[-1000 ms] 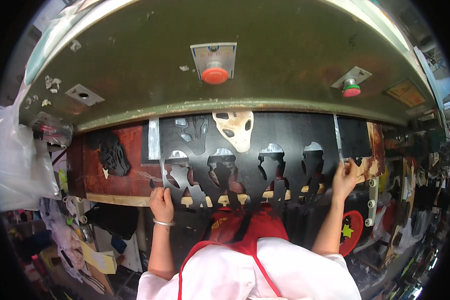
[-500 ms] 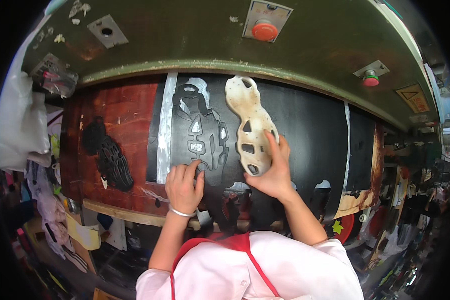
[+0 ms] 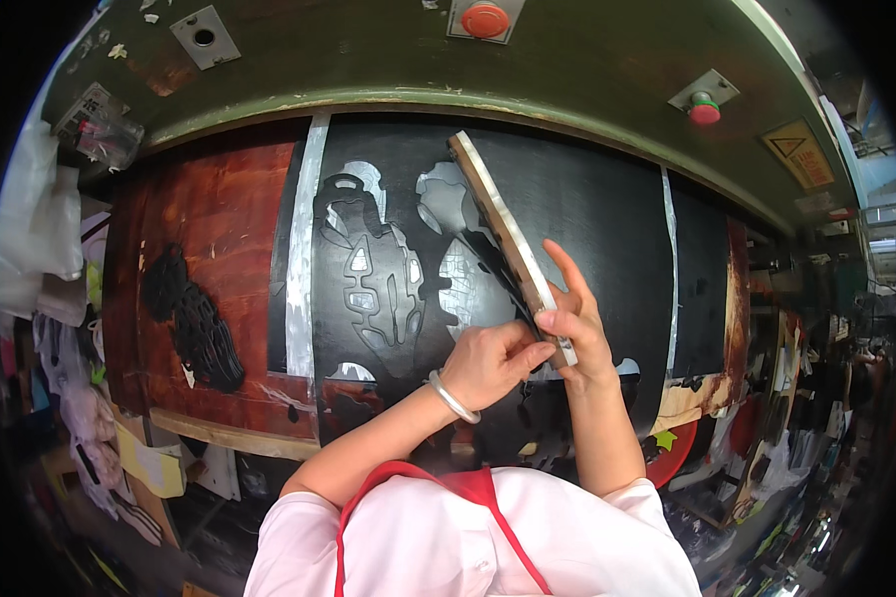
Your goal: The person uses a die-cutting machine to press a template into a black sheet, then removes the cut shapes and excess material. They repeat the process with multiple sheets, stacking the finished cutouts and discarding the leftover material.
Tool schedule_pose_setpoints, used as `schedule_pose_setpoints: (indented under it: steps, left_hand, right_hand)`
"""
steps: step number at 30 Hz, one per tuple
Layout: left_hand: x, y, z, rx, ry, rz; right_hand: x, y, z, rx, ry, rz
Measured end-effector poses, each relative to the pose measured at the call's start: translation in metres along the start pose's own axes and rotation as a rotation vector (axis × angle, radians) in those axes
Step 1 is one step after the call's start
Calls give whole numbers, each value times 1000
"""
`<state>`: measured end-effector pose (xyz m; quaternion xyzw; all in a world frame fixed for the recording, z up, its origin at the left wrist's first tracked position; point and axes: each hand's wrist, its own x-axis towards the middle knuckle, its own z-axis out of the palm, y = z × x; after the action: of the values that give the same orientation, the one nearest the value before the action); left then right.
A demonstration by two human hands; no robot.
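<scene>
My right hand (image 3: 579,333) grips the lower end of a cream, sole-shaped cutting die (image 3: 508,234), tipped up on its edge so its narrow side shows. The index finger stands away from it. My left hand (image 3: 493,360) is closed in a pinch at the die's lower end, on a thin black cut piece (image 3: 498,264) along the die's left side. Beneath them lies a black sheet (image 3: 617,229). Left of the die, a sole-shaped cut with several slots (image 3: 383,289) shows in the sheet. Between the two is a sole-shaped opening (image 3: 460,284) with pale material showing.
A pile of black cut pieces (image 3: 194,318) lies on the reddish-brown board (image 3: 244,219) at left. A green machine beam (image 3: 348,60) spans the far side, carrying a red button (image 3: 486,20) and a second red button (image 3: 705,109). Pale strips (image 3: 307,229) cross the sheet.
The die has gone from lying flat to standing on edge, uncovering an opening in the sheet. My left hand has moved right from the slotted cut to the die's lower end.
</scene>
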<state>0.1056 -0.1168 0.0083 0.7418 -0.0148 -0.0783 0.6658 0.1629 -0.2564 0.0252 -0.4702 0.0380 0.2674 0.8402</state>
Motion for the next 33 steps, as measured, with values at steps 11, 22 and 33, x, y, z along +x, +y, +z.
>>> schedule_pose_setpoints:
  steps: [11, 22, 33]
  left_hand:
    - [-42, -16, -34, -1, -128, -548]
    - [-33, -12, -49, -9, -613, -430]
    - [-97, -32, -123, 158, 452, -163]
  right_hand:
    - [4, -18, -20, -210, 65, -268]
    - [-18, -29, -39, -508, 137, -378]
    - [1, 13, -71, -1449, 226, -631]
